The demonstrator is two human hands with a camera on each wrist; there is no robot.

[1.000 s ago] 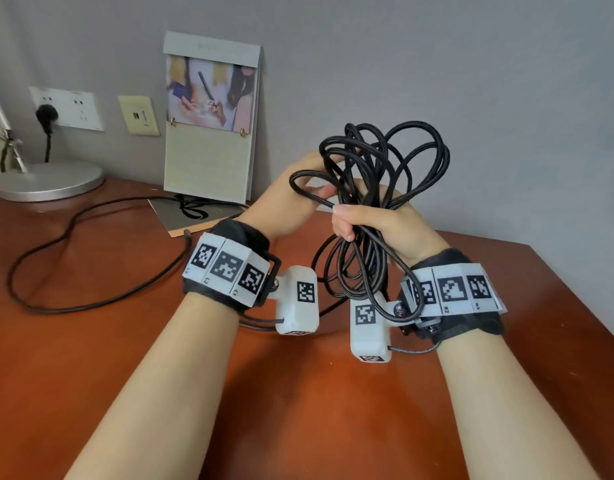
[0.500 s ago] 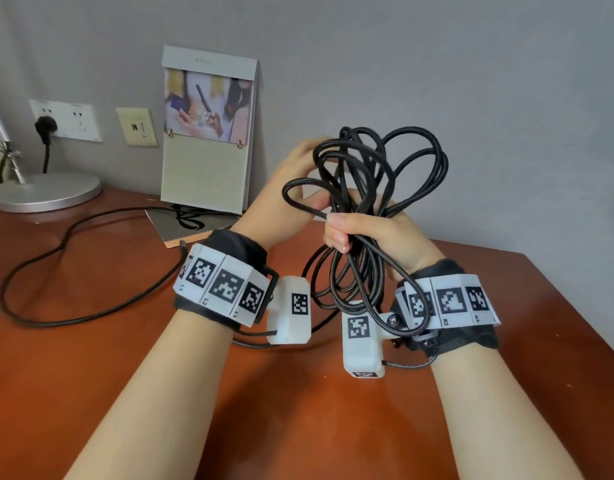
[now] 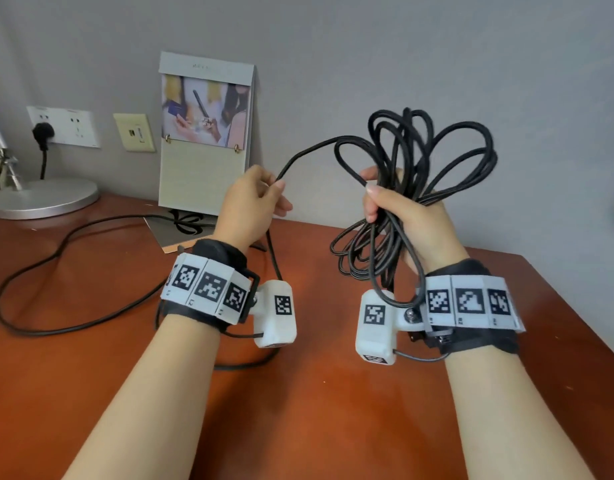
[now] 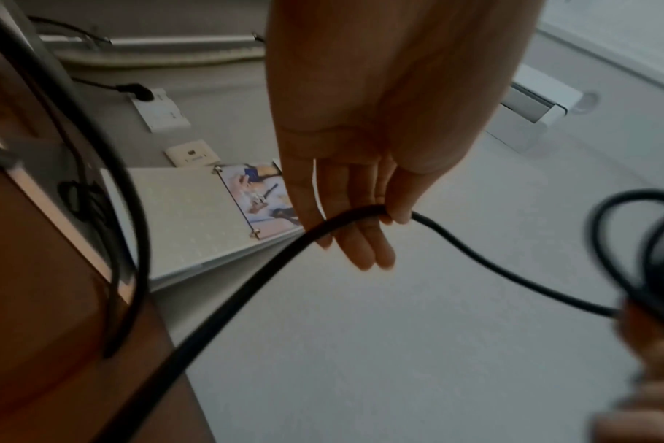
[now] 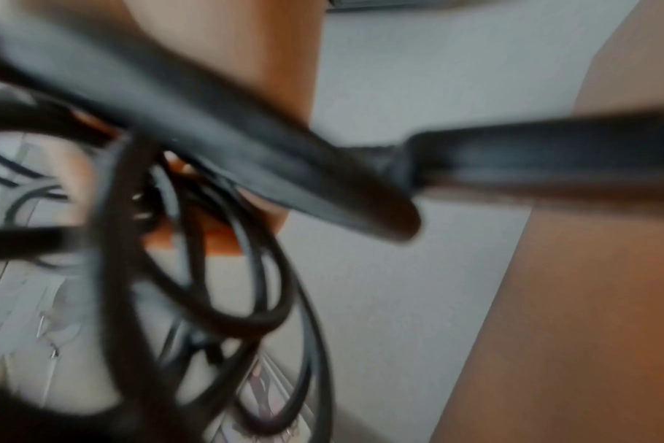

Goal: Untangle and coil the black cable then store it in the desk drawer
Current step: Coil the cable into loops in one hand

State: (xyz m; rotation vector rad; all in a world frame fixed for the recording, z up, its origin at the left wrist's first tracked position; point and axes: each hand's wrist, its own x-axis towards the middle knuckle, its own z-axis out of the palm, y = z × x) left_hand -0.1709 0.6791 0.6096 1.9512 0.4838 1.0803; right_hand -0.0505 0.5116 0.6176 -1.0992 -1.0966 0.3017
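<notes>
The black cable (image 3: 433,157) is gathered in several loops above the desk, and my right hand (image 3: 395,209) grips the bundle at its waist. Loops stick up above the fist and hang below it. One strand (image 3: 309,152) runs left from the bundle to my left hand (image 3: 264,195), which pinches it between thumb and fingers. In the left wrist view the cable (image 4: 360,214) crosses my fingers (image 4: 364,248) and leads on to the bundle at the right edge. From that pinch the strand drops to the desk. The right wrist view shows only blurred cable loops (image 5: 217,269) close to the lens.
A brown wooden desk (image 3: 333,410) stands against a grey wall. A standing calendar (image 3: 205,133) is at the back centre. A lamp base (image 3: 39,199) sits back left, its cord (image 3: 56,254) looped over the desk. Wall sockets (image 3: 63,126) hold a plug. No drawer is in view.
My left hand has moved left away from the bundle, drawing one strand out with it. The right hand keeps its grip on the loops.
</notes>
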